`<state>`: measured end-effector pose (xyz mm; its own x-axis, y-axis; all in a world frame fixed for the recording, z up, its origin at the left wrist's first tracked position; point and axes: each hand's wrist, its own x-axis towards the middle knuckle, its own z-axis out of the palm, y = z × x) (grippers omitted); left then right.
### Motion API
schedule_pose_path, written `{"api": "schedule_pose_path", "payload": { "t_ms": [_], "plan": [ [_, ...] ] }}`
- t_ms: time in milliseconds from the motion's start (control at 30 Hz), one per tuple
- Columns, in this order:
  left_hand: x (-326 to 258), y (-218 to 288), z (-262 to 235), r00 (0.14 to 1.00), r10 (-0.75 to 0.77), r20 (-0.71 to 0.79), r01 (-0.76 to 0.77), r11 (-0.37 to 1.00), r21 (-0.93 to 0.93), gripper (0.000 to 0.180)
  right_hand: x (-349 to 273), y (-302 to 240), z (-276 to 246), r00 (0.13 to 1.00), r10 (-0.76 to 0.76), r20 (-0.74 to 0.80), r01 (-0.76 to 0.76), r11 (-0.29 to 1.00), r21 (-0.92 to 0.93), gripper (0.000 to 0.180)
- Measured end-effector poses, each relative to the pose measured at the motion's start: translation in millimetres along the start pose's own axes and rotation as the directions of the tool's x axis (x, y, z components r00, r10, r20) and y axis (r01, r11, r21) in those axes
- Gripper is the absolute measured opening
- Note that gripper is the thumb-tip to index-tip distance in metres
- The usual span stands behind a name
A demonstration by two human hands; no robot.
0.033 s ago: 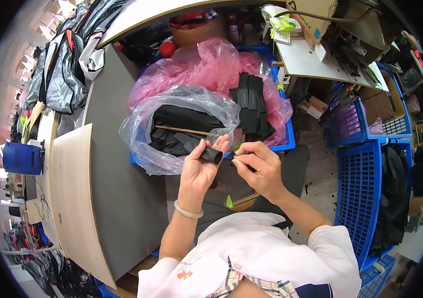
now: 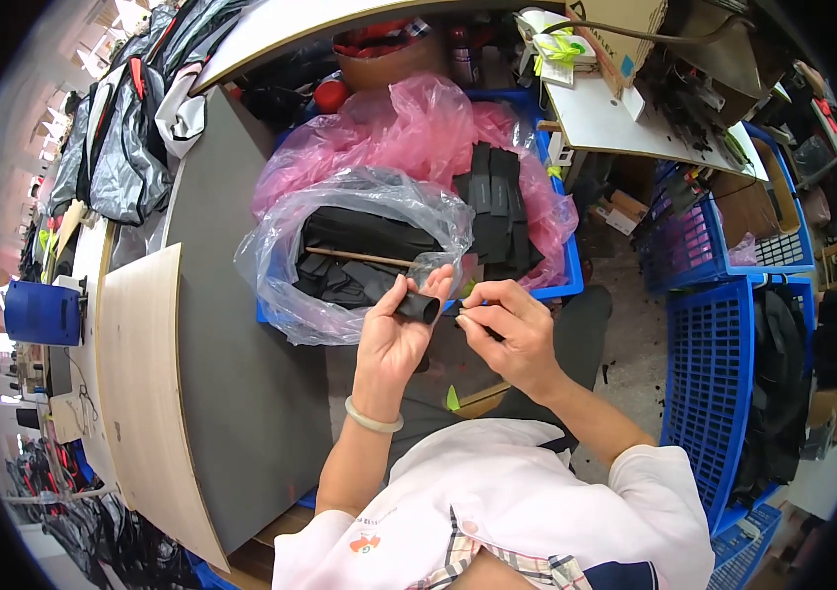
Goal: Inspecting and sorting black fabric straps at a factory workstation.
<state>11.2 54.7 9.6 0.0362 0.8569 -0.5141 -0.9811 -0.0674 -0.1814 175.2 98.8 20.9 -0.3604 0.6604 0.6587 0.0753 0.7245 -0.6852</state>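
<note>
My left hand [image 2: 391, 342] is closed round a short black tube of fabric-like material [image 2: 417, 307], its open end turned toward my right hand. Just to the right, my right hand [image 2: 515, 339] pinches thumb and forefinger together; what sits between them is too small to make out. Beyond both hands lies a clear plastic bag [image 2: 266, 251] with black pieces [image 2: 340, 285] inside and a thin wooden stick [image 2: 359, 258] across them. Flat black strips [image 2: 493, 202] lie on a pink plastic bag [image 2: 369, 133] to its right. Both bags rest in a blue crate [image 2: 573, 258].
A dark grey panel [image 2: 241, 393] and a pale wooden board [image 2: 143, 374] run along my left. Blue baskets [image 2: 709, 383] stand at my right, one holding black material. A white table [image 2: 615, 118] is at the far right. Silver-and-black bags [image 2: 133, 147] pile up at the far left.
</note>
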Motion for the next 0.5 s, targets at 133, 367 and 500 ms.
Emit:
{"api": "schedule_pose_path", "payload": {
  "t_ms": [133,367,500],
  "plan": [
    [-3,-6,-5,0.999,0.015,0.046,-0.016,1.000,0.025,0.012,0,-2,5,0.998,-0.054,0.017,0.054,0.998,-0.028,0.012],
    [-10,-19,-12,0.989,0.076,0.125,-0.097,0.980,0.172,0.022,-9,-5,15,0.995,-0.083,0.057,0.085,0.996,-0.037,0.013],
    [-11,-28,-12,0.905,0.375,0.199,-0.425,0.803,0.418,0.037,-16,-7,20,0.989,0.029,0.142,-0.051,0.987,0.152,0.015]
  ]
}}
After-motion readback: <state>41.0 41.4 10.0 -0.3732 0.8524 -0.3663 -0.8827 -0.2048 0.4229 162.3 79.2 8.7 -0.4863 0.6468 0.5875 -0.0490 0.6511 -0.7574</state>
